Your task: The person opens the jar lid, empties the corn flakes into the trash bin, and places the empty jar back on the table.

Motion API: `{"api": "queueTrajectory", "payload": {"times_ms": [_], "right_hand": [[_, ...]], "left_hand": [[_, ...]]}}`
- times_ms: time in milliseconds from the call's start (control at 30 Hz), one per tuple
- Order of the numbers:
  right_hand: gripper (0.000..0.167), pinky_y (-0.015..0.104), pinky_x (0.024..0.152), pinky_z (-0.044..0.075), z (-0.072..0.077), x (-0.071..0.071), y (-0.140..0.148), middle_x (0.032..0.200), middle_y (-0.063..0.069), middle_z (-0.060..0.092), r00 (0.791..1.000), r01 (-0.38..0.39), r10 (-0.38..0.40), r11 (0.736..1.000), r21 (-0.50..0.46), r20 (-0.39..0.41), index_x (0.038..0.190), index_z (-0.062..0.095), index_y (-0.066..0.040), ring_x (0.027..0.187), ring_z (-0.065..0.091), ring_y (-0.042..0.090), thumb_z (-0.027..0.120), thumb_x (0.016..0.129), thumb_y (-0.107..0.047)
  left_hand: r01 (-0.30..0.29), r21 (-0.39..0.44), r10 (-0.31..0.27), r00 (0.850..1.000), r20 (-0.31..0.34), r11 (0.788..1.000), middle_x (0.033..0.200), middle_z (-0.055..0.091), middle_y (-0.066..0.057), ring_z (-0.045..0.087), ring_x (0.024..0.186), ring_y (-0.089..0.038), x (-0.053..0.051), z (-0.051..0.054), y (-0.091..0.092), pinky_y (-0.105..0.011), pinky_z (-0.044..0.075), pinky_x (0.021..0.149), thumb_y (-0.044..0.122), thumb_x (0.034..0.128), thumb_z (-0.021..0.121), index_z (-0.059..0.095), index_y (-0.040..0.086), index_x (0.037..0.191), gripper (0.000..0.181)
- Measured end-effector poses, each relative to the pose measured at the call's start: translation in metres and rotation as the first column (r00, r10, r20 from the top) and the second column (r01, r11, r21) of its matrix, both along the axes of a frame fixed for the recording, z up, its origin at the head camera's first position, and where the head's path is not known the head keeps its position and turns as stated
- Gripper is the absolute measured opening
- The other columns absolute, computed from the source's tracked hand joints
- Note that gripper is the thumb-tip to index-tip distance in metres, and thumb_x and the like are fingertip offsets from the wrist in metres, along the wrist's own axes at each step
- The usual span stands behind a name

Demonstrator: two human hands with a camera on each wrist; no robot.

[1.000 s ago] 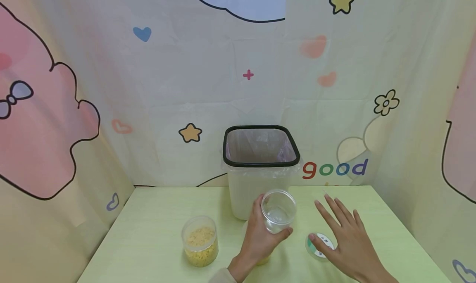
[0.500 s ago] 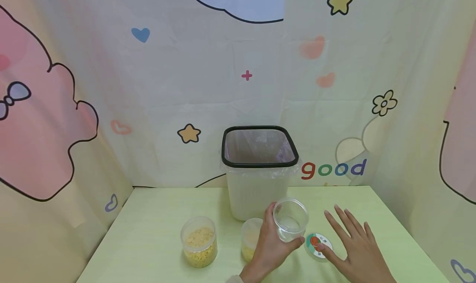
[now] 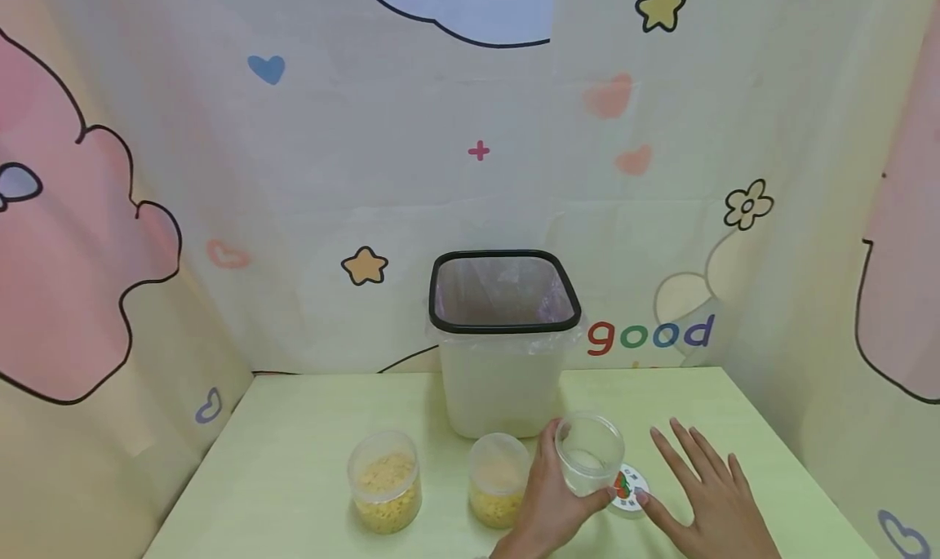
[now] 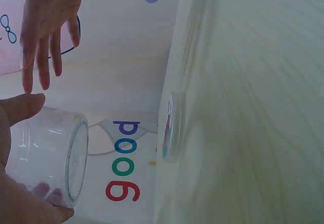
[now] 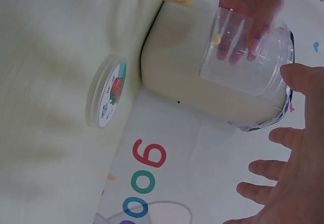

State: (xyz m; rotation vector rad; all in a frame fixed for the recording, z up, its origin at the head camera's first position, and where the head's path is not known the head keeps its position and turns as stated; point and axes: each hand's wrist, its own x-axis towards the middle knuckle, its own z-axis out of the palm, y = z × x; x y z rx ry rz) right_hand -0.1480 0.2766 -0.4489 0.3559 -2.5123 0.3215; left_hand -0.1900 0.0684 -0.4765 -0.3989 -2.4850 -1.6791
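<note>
My left hand (image 3: 549,506) grips a clear plastic jar (image 3: 590,449) around its side, above the table. No lid is on the jar, and a small yellow bit sticks near its base in the right wrist view. To its right, my right hand (image 3: 707,494) hovers with fingers spread, holding nothing. On the table between the hands lies a round lid (image 5: 107,92) with a white, green and red label, apart from both. In the left wrist view the held jar (image 4: 48,153) is tilted, its base facing the lid (image 4: 173,128).
Two clear tubs hold yellow crumbly bits: a left tub (image 3: 385,494) and a middle tub (image 3: 490,502) close beside my left hand. Behind them stands a white bin (image 3: 503,388) with a black rim and plastic liner. A printed curtain (image 3: 367,135) surrounds the pale green table (image 3: 294,461).
My left hand has carried the jar right and down, from in front of the bin to beside the lid. The middle tub has come into view. My right hand has shifted slightly right and lower.
</note>
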Motion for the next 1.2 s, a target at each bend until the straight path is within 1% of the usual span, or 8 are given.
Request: {"api": "queueTrajectory", "payload": {"times_ms": [100,167,333,600,733,933,1133,1200], "right_hand": [[0.082,0.077,0.107,0.019,-0.001,0.000,0.001,0.153,0.010,0.040,1.000,0.016,-0.016,1.000,0.002,0.019,0.153,0.033,-0.033,0.139,0.033,0.036,0.070,0.082,-0.051],[0.083,0.078,0.104,0.022,-0.001,0.000,0.001,0.153,0.011,0.040,0.999,0.025,-0.025,1.000,0.005,0.029,0.153,0.032,-0.034,0.137,0.034,0.037,0.070,0.082,-0.052],[0.084,0.077,0.098,0.028,-0.001,0.001,0.001,0.152,0.012,0.041,0.996,0.051,-0.052,0.998,0.023,0.068,0.153,0.031,-0.034,0.134,0.037,0.039,0.070,0.081,-0.054],[0.085,0.076,0.098,0.028,-0.004,0.000,0.000,0.151,0.013,0.042,0.988,0.082,-0.088,0.995,0.054,0.130,0.153,0.031,-0.033,0.133,0.038,0.039,0.067,0.081,-0.060],[0.084,0.076,0.099,0.028,-0.006,-0.001,0.001,0.151,0.013,0.043,0.987,0.082,-0.088,0.995,0.049,0.133,0.152,0.034,-0.031,0.133,0.038,0.039,0.067,0.081,-0.059],[0.083,0.076,0.098,0.028,-0.008,-0.001,0.003,0.150,0.013,0.044,0.989,0.080,-0.085,0.996,0.042,0.123,0.151,0.037,-0.030,0.133,0.038,0.039,0.069,0.080,-0.058],[0.085,0.076,0.098,0.028,-0.010,-0.001,0.003,0.150,0.012,0.044,0.987,0.083,-0.088,0.996,0.042,0.133,0.152,0.034,-0.032,0.133,0.038,0.038,0.069,0.080,-0.058],[0.084,0.076,0.098,0.028,-0.010,0.000,0.003,0.149,0.013,0.045,0.987,0.082,-0.087,0.996,0.041,0.133,0.152,0.035,-0.031,0.133,0.039,0.038,0.070,0.079,-0.057]], "left_hand": [[-0.011,-0.011,0.011,1.000,0.013,1.000,0.144,0.047,0.001,0.052,0.125,-0.020,-0.001,-0.005,0.002,-0.039,0.046,0.103,0.042,0.0699,0.086,0.026,0.024,0.148,0.101],[-0.012,-0.011,0.012,1.000,0.021,1.000,0.144,0.047,0.001,0.052,0.125,-0.021,-0.002,-0.010,0.004,-0.040,0.046,0.103,0.040,0.0697,0.087,0.026,0.025,0.148,0.100],[-0.006,-0.017,0.007,0.999,0.035,1.000,0.143,0.047,-0.001,0.052,0.126,-0.023,-0.005,-0.018,0.006,-0.042,0.046,0.104,0.035,0.0699,0.087,0.026,0.021,0.148,0.100],[-0.004,-0.037,0.007,0.997,0.074,0.999,0.144,0.046,-0.006,0.051,0.130,-0.029,-0.011,-0.031,0.008,-0.048,0.045,0.106,0.031,0.0702,0.087,0.026,0.017,0.147,0.099],[0.001,-0.065,0.004,0.997,0.080,0.998,0.145,0.044,-0.008,0.050,0.131,-0.030,-0.013,-0.037,0.010,-0.047,0.046,0.106,0.031,0.0711,0.087,0.026,0.013,0.148,0.100],[-0.016,-0.096,0.023,0.997,0.068,0.995,0.143,0.046,-0.008,0.051,0.129,-0.025,-0.016,-0.042,0.014,-0.042,0.046,0.107,0.031,0.0693,0.088,0.028,0.010,0.147,0.101],[0.006,-0.091,0.002,0.996,0.086,0.996,0.144,0.045,-0.009,0.051,0.129,-0.028,-0.018,-0.046,0.015,-0.044,0.047,0.104,0.031,0.0712,0.087,0.027,0.010,0.148,0.100],[0.006,-0.089,0.002,0.996,0.089,0.996,0.144,0.046,-0.010,0.052,0.128,-0.029,-0.018,-0.047,0.016,-0.045,0.047,0.104,0.030,0.0712,0.087,0.026,0.010,0.148,0.100]]}}
